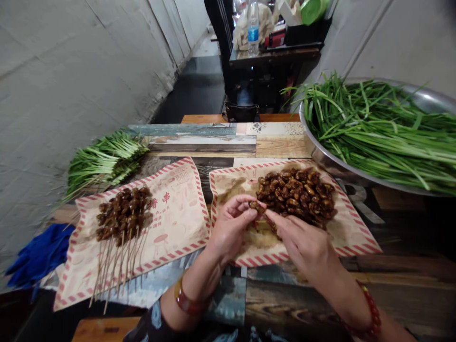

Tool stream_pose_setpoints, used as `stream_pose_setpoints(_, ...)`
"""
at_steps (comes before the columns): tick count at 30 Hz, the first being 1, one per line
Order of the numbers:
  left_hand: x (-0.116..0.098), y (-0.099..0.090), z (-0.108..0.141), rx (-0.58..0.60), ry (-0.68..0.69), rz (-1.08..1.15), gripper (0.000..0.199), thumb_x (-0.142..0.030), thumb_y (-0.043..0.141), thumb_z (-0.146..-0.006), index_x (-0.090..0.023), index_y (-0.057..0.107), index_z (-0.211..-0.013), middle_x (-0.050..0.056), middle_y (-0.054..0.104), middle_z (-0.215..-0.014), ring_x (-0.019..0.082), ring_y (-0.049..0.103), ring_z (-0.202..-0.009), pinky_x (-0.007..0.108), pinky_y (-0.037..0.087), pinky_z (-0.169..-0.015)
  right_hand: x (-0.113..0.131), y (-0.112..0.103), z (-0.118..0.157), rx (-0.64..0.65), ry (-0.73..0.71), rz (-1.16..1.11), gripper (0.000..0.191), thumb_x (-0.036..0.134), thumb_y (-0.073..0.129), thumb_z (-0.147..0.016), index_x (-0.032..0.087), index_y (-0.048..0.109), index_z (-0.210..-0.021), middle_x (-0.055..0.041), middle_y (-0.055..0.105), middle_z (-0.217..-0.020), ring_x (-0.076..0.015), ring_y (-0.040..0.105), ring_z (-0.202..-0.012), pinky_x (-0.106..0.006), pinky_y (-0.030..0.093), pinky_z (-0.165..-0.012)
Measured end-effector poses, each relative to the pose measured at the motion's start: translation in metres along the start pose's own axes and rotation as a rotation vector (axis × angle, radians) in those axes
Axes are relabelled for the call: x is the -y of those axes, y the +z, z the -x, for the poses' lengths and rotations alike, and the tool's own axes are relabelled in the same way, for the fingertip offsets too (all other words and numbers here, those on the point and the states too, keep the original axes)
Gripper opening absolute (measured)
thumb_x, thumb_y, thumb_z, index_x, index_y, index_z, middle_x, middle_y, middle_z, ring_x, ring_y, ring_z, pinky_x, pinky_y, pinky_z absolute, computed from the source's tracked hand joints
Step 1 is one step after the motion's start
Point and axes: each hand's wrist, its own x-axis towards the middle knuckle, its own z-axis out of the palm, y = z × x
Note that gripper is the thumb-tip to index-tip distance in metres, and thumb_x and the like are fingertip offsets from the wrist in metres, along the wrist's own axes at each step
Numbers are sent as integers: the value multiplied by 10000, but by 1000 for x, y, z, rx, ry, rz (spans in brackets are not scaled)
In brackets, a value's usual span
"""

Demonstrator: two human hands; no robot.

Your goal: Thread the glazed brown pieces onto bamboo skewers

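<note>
My left hand (233, 223) is closed, pinching a glossy brown pupa-like piece (257, 207) between thumb and fingers. Close against its right side, my right hand (301, 237) has its fingers pressed together; whatever it grips is hidden. Both hands are over a printed paper sheet (356, 237) with a red striped border, beside a heap of similar brown pieces (297, 194). On a second paper sheet (181, 204) to the left lie several loaded skewers (124, 213), their bare wooden ends pointing toward me.
A metal basin (427, 97) of long green chives (384, 137) stands at the right. Bundled skewered greens (107, 159) lie at the back left, and a blue cloth (41, 256) at the left edge. Scissors (363, 204) sit by the basin. A person's leg (223, 42) shows beyond the table.
</note>
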Motion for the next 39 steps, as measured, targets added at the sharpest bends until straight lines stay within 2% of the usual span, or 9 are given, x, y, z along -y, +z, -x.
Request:
stream_pose_setpoints(6,11,-8,1,-45,-12,-56,199,-219,771,-743,-196,696,-926,31,740,-899,108,645,-795,210,502,-741,-2,12,7,-16,12,20,502,36,481,-923,178,489,-1404,-89,736,-1025,-156,710,-828,-261,583,-819)
stream_pose_setpoints(12,0,2,11,34,66,-64,236,-235,790,-718,-186,688,-925,42,734,-902,137,658,-810,257,517,-766,4,-3,2,-58,-32,9,482,70,484,-929,201,513,-1392,-91,729,-1097,-176,709,-927,-299,576,-893)
stream_pose_setpoints(18,-14,17,59,-36,281,-61,328,-269,804,-706,-173,673,-991,40,719,-886,107,643,-742,238,498,-759,27,-13,-2,-176,-224,-110,432,94,427,-953,202,551,-1353,-86,738,-1056,-165,712,-922,-285,601,-824)
stream_pose_setpoints(22,-14,25,101,-117,473,0,301,-271,806,-701,-152,664,-938,45,718,-865,109,642,-756,220,492,-725,47,-23,2,-122,-389,-143,436,85,430,-948,185,545,-1356,-103,728,-1091,-172,709,-950,-305,588,-877)
stream_pose_setpoints(24,-13,30,118,-157,535,26,348,-241,810,-691,-151,644,-984,52,726,-857,115,649,-762,225,493,-730,56,-30,5,-78,-451,-175,432,93,428,-948,183,544,-1354,-104,725,-1099,-175,708,-951,-317,586,-881)
stream_pose_setpoints(27,-11,40,135,-185,596,70,405,-212,808,-691,-148,621,-1044,70,739,-882,118,657,-763,238,494,-746,64,-41,8,-83,-505,-230,366,124,443,-952,181,597,-1279,-98,732,-1076,-188,707,-948,-345,587,-873)
stream_pose_setpoints(29,-9,48,141,-174,594,118,401,-214,817,-677,-142,638,-1029,80,742,-914,111,655,-748,231,491,-731,64,-47,11,-101,-501,-268,312,153,460,-954,181,634,-1211,-89,744,-1014,-189,712,-902,-350,592,-842)
stream_pose_setpoints(34,-2,66,142,-87,471,108,323,-277,816,-684,-111,717,-942,108,739,-962,95,641,-705,215,486,-688,55,-60,21,-95,-441,-361,260,169,479,-947,167,662,-1131,-83,747,-936,-181,712,-843,-337,591,-812)
stream_pose_setpoints(39,2,79,136,-186,567,-30,268,-236,812,-679,-138,723,-912,83,749,-923,120,664,-757,232,494,-729,39,-65,23,-70,-344,-480,243,201,488,-942,188,681,-1090,-53,736,-856,-163,699,-729,-312,593,-716)
